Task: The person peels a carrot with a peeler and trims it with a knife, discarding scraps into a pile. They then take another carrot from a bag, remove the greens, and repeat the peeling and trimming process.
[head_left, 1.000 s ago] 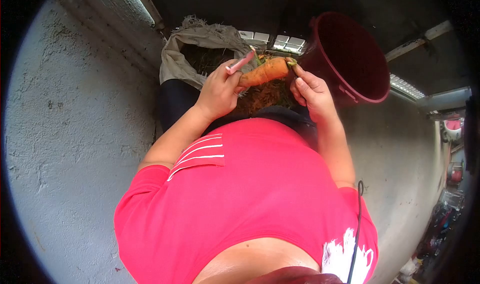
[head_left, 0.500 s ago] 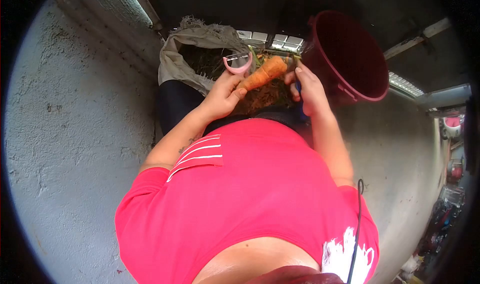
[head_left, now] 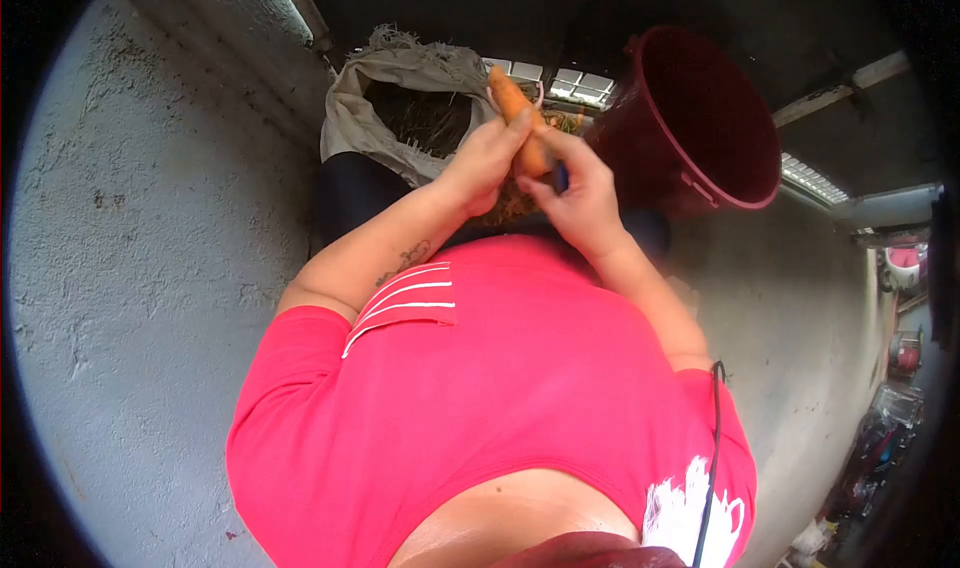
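Observation:
My left hand [head_left: 488, 163] is closed around an orange carrot [head_left: 516, 100], its narrow end pointing up and away from me. Part of a pink peeler [head_left: 541, 94] shows behind the carrot; the fingers that grip it are hidden. Against the carrot's thick lower end, my right hand [head_left: 580, 183] is closed on a blue-handled knife [head_left: 560, 177]. Only a bit of the blue handle is visible, and the blade is hidden. Below the hands, orange peelings [head_left: 512, 203] lie partly covered by my wrists.
An open whitish woven sack [head_left: 350, 118] holding dark plant scraps stands beyond my left arm. To the right is a large dark red bucket [head_left: 650, 158], tilted in view. A rough grey wall [head_left: 150, 248] rises close on my left. Assorted clutter [head_left: 890, 418] lies at far right.
The carrot has been turned so its thick end now faces down toward me. Both hands have come together around it, and the peeler has swung behind the carrot. The knife blade has gone out of sight.

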`<state>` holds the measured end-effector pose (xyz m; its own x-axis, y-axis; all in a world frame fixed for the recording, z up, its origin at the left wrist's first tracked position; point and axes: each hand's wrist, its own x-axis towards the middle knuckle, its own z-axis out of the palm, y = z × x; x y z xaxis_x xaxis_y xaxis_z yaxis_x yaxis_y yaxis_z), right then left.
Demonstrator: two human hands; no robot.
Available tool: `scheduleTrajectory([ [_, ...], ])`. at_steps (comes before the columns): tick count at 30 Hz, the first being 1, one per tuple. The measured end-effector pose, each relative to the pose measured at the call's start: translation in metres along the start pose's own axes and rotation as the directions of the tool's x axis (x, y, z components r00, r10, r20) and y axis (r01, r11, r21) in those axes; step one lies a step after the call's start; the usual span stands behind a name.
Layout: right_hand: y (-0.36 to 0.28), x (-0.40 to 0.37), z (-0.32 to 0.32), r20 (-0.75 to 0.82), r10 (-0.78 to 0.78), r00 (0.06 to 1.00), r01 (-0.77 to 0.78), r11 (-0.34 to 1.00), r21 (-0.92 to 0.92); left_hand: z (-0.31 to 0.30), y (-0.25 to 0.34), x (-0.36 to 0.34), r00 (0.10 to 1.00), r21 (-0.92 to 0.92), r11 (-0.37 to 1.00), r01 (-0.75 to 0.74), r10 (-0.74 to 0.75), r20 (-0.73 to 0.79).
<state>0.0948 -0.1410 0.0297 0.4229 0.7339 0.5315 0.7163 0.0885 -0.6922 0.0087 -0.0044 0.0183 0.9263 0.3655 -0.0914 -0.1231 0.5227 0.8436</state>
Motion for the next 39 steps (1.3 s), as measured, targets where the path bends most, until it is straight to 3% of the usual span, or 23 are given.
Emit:
scheduleTrajectory([
  [1, -0.003, 0.002, -0.003, 0.044, -0.054, 0.998, 0.057, 0.997, -0.06, 0.009, 0.005, 0.002, 0.995, -0.06, 0.998, -0.017, 0.011, -0.102],
  [2, -0.009, 0.004, -0.007, 0.089, -0.106, 0.99, 0.116, 0.986, -0.117, 0.003, 0.006, 0.003, 0.995, 0.128, 0.992, -0.01, 0.022, -0.094],
  [3, -0.014, 0.003, -0.013, 0.081, 0.099, 0.992, -0.094, 0.994, -0.06, -0.01, 0.005, 0.007, 0.996, 0.314, 0.949, -0.005, 0.032, -0.082],
  [4, -0.015, 0.002, -0.02, 0.084, 0.301, 0.95, -0.301, 0.953, -0.003, -0.018, 0.0, 0.009, 0.962, 0.605, 0.768, -0.213, 0.274, -0.01],
  [5, -0.006, 0.0, -0.025, 0.053, 0.31, 0.949, -0.311, 0.95, 0.017, -0.026, -0.006, 0.01, 0.865, 0.83, 0.455, -0.322, 0.499, 0.062],
  [6, -0.002, 0.001, -0.028, 0.116, 0.414, 0.903, -0.43, 0.87, 0.242, -0.025, -0.003, 0.007, 0.83, 0.89, 0.319, -0.326, 0.547, 0.108],
  [8, -0.002, 0.005, -0.039, 0.294, 0.475, 0.829, -0.556, 0.748, 0.362, -0.025, 0.002, -0.005, 0.766, 0.954, 0.036, -0.299, 0.604, 0.217],
  [9, -0.007, 0.005, -0.037, 0.332, 0.47, 0.818, -0.575, 0.689, 0.441, -0.027, 0.002, -0.007, 0.801, 0.972, -0.08, -0.223, 0.553, 0.229],
  [12, -0.009, 0.008, -0.036, 0.464, 0.474, 0.749, -0.663, 0.53, 0.529, -0.026, 0.005, -0.01, 0.758, 0.932, -0.301, -0.201, 0.555, 0.342],
  [15, -0.006, 0.007, -0.031, 0.472, 0.453, 0.757, -0.654, 0.517, 0.552, -0.019, 0.009, -0.011, 0.725, 0.887, -0.425, -0.18, 0.552, 0.412],
  [18, -0.004, 0.007, -0.029, 0.482, 0.47, 0.74, -0.672, 0.481, 0.563, -0.014, 0.012, -0.013, 0.729, 0.873, -0.451, -0.188, 0.532, 0.431],
  [21, -0.006, 0.008, -0.025, 0.438, 0.536, 0.721, -0.688, 0.479, 0.546, -0.01, 0.012, -0.012, 0.73, 0.877, -0.447, -0.173, 0.54, 0.419],
  [24, 0.001, 0.006, -0.021, 0.39, 0.514, 0.764, -0.638, 0.506, 0.581, -0.009, 0.014, -0.013, 0.746, 0.875, -0.444, -0.193, 0.513, 0.425],
  [27, 0.009, 0.006, -0.021, 0.41, 0.544, 0.732, -0.67, 0.468, 0.576, -0.008, 0.013, -0.012, 0.75, 0.879, -0.442, -0.179, 0.517, 0.412],
  [30, 0.015, 0.006, -0.02, 0.395, 0.553, 0.734, -0.668, 0.479, 0.57, -0.011, 0.01, -0.01, 0.765, 0.901, -0.377, -0.213, 0.509, 0.394],
  [33, 0.029, 0.004, -0.021, 0.376, 0.59, 0.714, -0.694, 0.524, 0.494, -0.018, 0.003, -0.003, 0.838, 0.946, -0.227, -0.231, 0.447, 0.312],
  [36, 0.03, 0.011, -0.029, 0.453, 0.763, 0.46, -0.754, 0.066, 0.654, -0.02, 0.006, 0.004, 0.765, 0.874, 0.123, -0.47, 0.55, 0.335],
  [37, 0.04, 0.011, -0.038, 0.664, 0.599, 0.448, -0.682, -0.252, 0.687, -0.022, 0.006, 0.006, 0.878, 0.819, 0.41, -0.401, 0.429, 0.214],
  [39, 0.038, 0.012, -0.038, 0.658, 0.604, 0.45, -0.7, -0.219, 0.68, -0.027, 0.008, 0.009, 0.995, 0.538, 0.837, -0.102, 0.072, 0.076],
])
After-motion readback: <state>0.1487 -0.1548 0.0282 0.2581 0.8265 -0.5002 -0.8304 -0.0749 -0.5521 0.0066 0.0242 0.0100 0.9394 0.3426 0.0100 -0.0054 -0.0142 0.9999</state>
